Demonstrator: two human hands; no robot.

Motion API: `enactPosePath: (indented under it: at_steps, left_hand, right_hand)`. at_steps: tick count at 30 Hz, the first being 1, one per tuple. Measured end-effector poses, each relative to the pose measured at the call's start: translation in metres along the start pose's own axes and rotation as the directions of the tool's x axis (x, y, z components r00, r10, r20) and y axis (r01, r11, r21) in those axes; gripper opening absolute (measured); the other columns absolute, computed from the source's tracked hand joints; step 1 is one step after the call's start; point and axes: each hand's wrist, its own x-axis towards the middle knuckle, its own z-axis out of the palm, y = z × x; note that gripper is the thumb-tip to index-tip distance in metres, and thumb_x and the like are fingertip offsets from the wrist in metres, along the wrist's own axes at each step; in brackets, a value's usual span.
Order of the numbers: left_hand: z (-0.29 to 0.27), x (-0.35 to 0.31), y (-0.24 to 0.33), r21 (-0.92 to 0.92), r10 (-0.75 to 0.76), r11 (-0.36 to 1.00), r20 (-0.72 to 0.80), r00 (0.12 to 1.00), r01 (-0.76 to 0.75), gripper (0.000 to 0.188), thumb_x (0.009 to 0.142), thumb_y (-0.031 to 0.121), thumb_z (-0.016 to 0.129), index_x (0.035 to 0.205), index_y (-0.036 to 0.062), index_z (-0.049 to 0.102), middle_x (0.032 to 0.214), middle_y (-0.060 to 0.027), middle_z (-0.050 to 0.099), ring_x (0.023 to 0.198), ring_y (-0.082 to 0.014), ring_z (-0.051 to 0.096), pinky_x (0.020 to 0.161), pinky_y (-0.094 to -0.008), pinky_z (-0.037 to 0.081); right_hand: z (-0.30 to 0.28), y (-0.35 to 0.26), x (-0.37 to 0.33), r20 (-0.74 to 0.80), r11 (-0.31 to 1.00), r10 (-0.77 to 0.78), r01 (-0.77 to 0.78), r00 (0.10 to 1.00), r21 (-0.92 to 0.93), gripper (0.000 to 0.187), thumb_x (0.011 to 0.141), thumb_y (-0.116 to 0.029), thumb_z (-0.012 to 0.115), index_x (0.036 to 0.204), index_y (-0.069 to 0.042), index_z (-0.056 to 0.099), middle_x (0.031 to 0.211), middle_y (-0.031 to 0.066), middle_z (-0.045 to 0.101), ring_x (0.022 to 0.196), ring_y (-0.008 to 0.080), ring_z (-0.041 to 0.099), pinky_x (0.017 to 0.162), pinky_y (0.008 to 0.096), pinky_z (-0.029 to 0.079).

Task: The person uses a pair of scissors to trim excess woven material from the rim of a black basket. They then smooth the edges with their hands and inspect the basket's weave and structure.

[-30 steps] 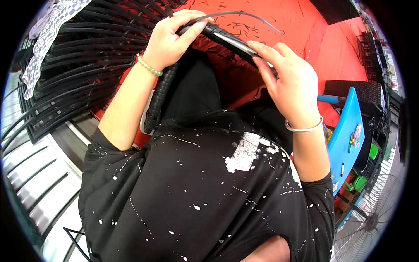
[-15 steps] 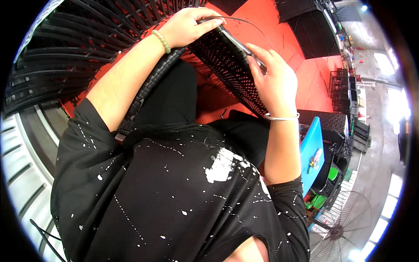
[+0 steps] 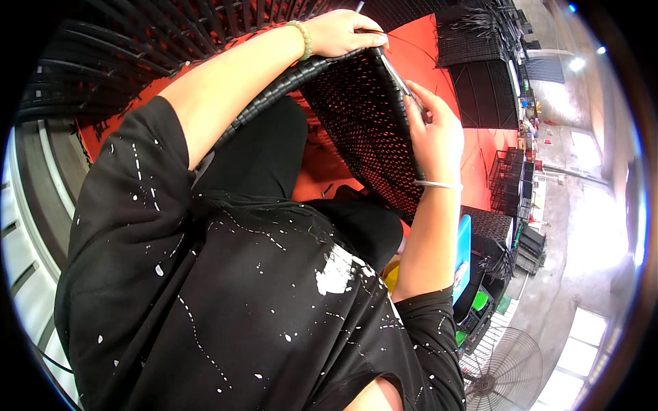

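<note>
A black woven wicker panel [image 3: 356, 113] slants in front of me, joined at its upper left to a wrapped wicker rim [image 3: 274, 92]. My left hand [image 3: 340, 34] is closed at the panel's top corner, thumb and fingers pinching a thin black wicker strand [image 3: 415, 45] that arcs off to the right. My right hand [image 3: 439, 137] is closed around a slim grey metal rod [image 3: 393, 70] lying along the panel's right edge. Whether this rod is a tool or bare frame I cannot tell. The undersides of my fingers are hidden.
Dark slatted wicker pieces [image 3: 89, 68] stand at the left. Red sheeting [image 3: 413, 41] covers the floor. More black wicker furniture [image 3: 483, 92] stands at the far right, with a blue board [image 3: 462, 257] and a large fan [image 3: 486, 380] nearer me.
The view has shifted. My left hand has moved right along the top corner, and my right hand sits slightly lower. Both keep their grip at the panel.
</note>
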Motion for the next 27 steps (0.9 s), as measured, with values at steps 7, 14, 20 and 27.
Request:
enactPosePath:
  at_steps: [7, 14, 20, 27]
  left_hand:
    - [0.005, 0.009, -0.008, -0.044, -0.056, 0.997, 0.005, 0.998, 0.056, 0.038, 0.097, 0.039, 0.061, 0.113, 0.0074, 0.074, 0.106, -0.0121, 0.075, 0.1, -0.0226, 0.07, 0.094, -0.0355, 0.051]
    - [-0.005, 0.005, 0.009, -0.012, -0.033, 0.999, 0.011, 0.999, 0.033, 0.034, 0.1, 0.033, 0.058, 0.107, 0.0032, 0.072, 0.102, -0.0156, 0.074, 0.098, -0.0267, 0.07, 0.091, -0.0374, 0.052]
    - [-0.005, 0.009, -0.002, 0.015, -0.031, 0.999, -0.053, 0.998, 0.032, 0.035, 0.099, 0.034, 0.059, 0.109, 0.0032, 0.072, 0.101, -0.0161, 0.074, 0.098, -0.0256, 0.07, 0.091, -0.0371, 0.052]
    - [-0.005, 0.014, -0.003, 0.009, -0.019, 1.0, -0.01, 1.0, 0.019, 0.031, 0.102, 0.03, 0.056, 0.111, 0.0042, 0.07, 0.104, -0.0158, 0.073, 0.102, -0.0262, 0.069, 0.093, -0.0384, 0.052]
  right_hand:
    - [0.031, 0.03, -0.007, -0.097, 0.956, 0.061, -0.03, 0.993, 0.293, 0.021, 0.087, -0.02, 0.077, 0.104, -0.008, 0.075, 0.074, 0.0036, 0.065, 0.065, 0.0136, 0.06, 0.063, 0.0289, 0.049]
    - [0.033, 0.029, 0.003, -0.265, 0.932, 0.01, 0.086, 0.964, 0.351, 0.023, 0.083, -0.02, 0.083, 0.094, -0.002, 0.073, 0.07, 0.0012, 0.059, 0.061, 0.009, 0.051, 0.059, 0.0238, 0.043]
    - [0.06, 0.047, 0.031, -0.179, 0.843, 0.11, 0.004, 0.978, 0.538, 0.017, 0.085, -0.017, 0.08, 0.093, -0.003, 0.075, 0.08, 0.0036, 0.066, 0.07, 0.0111, 0.059, 0.068, 0.0257, 0.049]
    - [0.07, 0.024, 0.066, -0.219, 0.925, -0.093, 0.165, 0.971, 0.342, 0.02, 0.084, -0.019, 0.077, 0.101, -0.008, 0.076, 0.1, 0.0065, 0.07, 0.083, 0.0193, 0.068, 0.077, 0.0301, 0.054]
